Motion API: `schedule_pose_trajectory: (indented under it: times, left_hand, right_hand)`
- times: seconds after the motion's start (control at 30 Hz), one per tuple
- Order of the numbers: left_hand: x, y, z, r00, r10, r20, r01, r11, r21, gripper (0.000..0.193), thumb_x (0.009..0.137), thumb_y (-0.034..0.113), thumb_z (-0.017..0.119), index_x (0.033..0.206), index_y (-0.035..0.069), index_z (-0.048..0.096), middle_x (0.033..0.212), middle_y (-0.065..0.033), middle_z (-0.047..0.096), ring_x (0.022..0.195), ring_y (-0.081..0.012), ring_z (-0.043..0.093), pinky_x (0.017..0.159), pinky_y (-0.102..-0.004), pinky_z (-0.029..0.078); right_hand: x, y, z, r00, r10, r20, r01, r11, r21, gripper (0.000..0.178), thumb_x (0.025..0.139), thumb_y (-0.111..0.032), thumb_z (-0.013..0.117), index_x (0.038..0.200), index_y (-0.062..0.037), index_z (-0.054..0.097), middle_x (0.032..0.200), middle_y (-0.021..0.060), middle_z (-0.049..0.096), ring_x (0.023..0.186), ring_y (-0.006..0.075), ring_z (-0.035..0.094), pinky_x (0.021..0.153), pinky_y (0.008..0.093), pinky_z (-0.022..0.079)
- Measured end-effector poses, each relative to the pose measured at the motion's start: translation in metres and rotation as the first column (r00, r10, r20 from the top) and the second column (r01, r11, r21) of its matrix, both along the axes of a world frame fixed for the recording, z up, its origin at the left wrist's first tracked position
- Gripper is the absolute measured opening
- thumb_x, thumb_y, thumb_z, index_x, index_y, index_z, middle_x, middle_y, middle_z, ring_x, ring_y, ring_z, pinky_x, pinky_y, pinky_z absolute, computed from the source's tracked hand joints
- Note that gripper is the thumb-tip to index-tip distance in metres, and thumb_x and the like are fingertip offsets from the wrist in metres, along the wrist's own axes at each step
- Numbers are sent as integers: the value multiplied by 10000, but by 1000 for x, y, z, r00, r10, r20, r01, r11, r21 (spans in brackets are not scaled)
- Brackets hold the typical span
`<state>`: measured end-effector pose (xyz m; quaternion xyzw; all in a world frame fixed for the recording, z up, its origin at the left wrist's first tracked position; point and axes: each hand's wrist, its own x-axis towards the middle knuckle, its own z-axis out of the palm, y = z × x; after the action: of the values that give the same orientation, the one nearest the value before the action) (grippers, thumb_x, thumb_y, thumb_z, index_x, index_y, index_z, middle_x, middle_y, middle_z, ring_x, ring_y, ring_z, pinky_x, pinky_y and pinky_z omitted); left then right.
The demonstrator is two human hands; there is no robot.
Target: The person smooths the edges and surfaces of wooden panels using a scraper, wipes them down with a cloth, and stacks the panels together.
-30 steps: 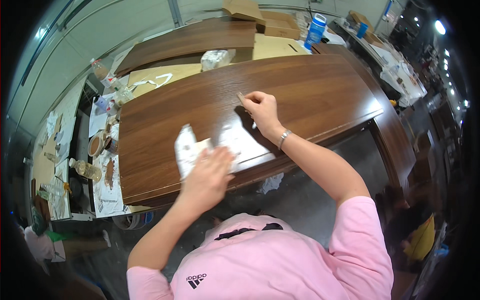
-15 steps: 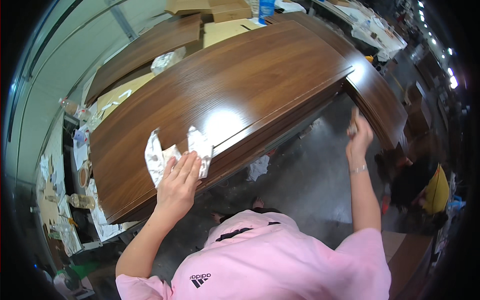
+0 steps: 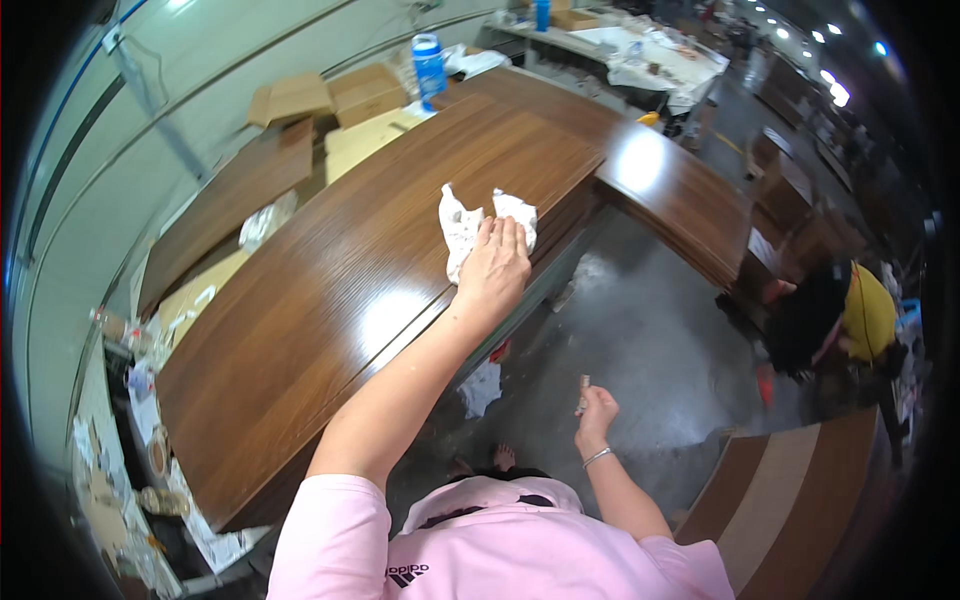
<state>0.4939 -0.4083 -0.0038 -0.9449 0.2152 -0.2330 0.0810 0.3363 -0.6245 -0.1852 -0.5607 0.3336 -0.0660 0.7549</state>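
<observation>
- The left hand (image 3: pixel 492 268) lies flat, fingers spread forward, pressing on a crumpled white rag (image 3: pixel 470 225) with reddish stains.
- The rag rests on the glossy dark brown wooden panel (image 3: pixel 330 300), close to the panel's near edge and toward its far end.
- The panel lies on the worktop (image 3: pixel 560 255), whose grey edge shows just below the panel's edge.
- The right hand (image 3: pixel 595 408) hangs low, well apart from the panel, over the grey concrete floor (image 3: pixel 650 330); its fingers are closed around a small slim tool (image 3: pixel 582 392) that points upward. What kind of tool it is cannot be told.
- A bracelet (image 3: pixel 597 457) sits on the right wrist.
- A second brown panel (image 3: pixel 690 200) adjoins at the far right end, bright with reflected light.
- A blue and white bottle (image 3: pixel 430 66) stands beyond the panel's far edge, near flat cardboard boxes (image 3: pixel 330 95).
- Another person in yellow (image 3: pixel 850 320) bends over at the right.
- A scrap of white paper (image 3: pixel 482 385) lies on the floor under the worktop's edge.
</observation>
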Motion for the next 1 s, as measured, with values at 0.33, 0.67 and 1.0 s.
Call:
schedule_pose_trajectory:
  times: [0.33,0.67,1.0]
  left_hand:
    - [-91,68,18,971,-192,-145,164,969,-183,511,805,102,657,1278,-43,528,1353,-215,531,1288,-347,497,1110,-498,336]
    - [-142,98,41,947,-73,-313,9,980,-201,621,765,47,739,1330,-24,491,1408,-214,500,1322,-348,479,1130,-507,319]
    - [89,-60,12,967,-169,-189,127,968,-217,541,813,104,682,1304,-44,508,1387,-206,503,1331,-336,450,1122,-501,329]
  right_hand:
    - [-50,-52,-48,972,-229,-61,208,948,-239,126,840,-21,685,738,2,615,607,-23,536,509,56,451,457,239,326]
    - [-66,-93,-122,916,-302,-266,192,908,-372,137,823,-57,704,751,37,634,614,16,572,543,84,494,489,269,384]
    - [91,-107,-60,996,67,-61,-82,947,-309,128,831,-79,732,806,28,667,633,-6,584,555,73,517,508,249,411]
